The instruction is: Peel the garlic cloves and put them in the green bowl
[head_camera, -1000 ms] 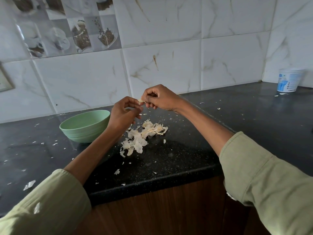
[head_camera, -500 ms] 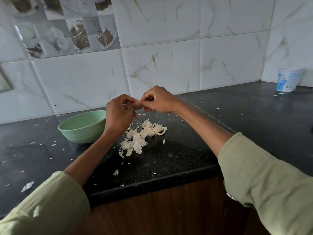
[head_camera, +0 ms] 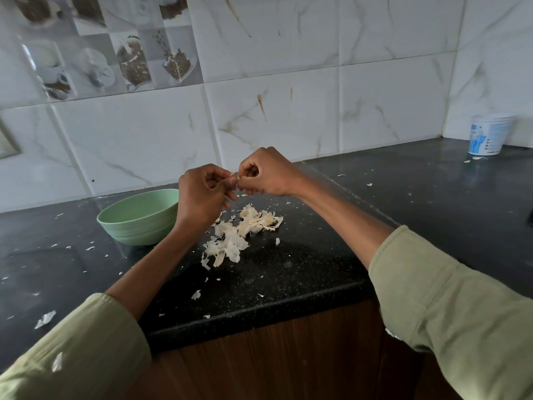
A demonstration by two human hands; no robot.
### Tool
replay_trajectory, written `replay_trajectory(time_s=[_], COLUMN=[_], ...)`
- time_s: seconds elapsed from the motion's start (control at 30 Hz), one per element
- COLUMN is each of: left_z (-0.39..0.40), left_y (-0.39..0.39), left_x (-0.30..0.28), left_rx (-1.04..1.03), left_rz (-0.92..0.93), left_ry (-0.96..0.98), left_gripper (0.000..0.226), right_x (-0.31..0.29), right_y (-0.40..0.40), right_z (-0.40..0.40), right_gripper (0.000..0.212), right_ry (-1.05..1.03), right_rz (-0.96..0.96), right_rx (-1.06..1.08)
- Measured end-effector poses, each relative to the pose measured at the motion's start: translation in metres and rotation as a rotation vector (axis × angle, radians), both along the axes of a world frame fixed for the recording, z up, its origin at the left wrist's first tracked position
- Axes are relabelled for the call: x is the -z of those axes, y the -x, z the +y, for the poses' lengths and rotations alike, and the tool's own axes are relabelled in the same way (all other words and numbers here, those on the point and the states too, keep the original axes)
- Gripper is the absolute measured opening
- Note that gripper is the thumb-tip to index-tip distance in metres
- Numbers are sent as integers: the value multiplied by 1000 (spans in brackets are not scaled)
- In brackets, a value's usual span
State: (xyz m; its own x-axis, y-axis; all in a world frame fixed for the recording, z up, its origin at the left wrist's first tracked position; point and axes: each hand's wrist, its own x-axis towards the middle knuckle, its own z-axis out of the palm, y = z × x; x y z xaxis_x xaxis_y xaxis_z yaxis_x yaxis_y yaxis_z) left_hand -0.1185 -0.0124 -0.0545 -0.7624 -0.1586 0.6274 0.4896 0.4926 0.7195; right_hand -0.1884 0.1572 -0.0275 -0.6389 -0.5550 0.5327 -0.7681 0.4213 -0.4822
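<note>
Head view: the left hand has closed in to meet the right hand — both pinch a barely visible garlic clove above the peel pile. Peeling unfinished; green bowl contents hidden.

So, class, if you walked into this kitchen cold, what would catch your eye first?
Two hands, the left hand and right hand, meet mid-frame, pinching a small garlic clove above the black counter. Below them lies a pale heap of garlic skins. The green bowl sits just left of it.
</note>
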Motion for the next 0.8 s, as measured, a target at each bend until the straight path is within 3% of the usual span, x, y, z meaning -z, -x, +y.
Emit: replay_trajectory(time_s=[0.37,0.8], left_z=[-5,-1], left_y=[2,3], left_x=[-4,-5], left_rx=[191,202], left_rz=[-16,-67], left_ry=[-149,-267], left_gripper=[12,29], right_x=[-6,-3], right_y=[7,8], right_z=[6,0], right_gripper=[24,27], right_ry=[138,149], right_rz=[-250,-278], right_rx=[-91,-23])
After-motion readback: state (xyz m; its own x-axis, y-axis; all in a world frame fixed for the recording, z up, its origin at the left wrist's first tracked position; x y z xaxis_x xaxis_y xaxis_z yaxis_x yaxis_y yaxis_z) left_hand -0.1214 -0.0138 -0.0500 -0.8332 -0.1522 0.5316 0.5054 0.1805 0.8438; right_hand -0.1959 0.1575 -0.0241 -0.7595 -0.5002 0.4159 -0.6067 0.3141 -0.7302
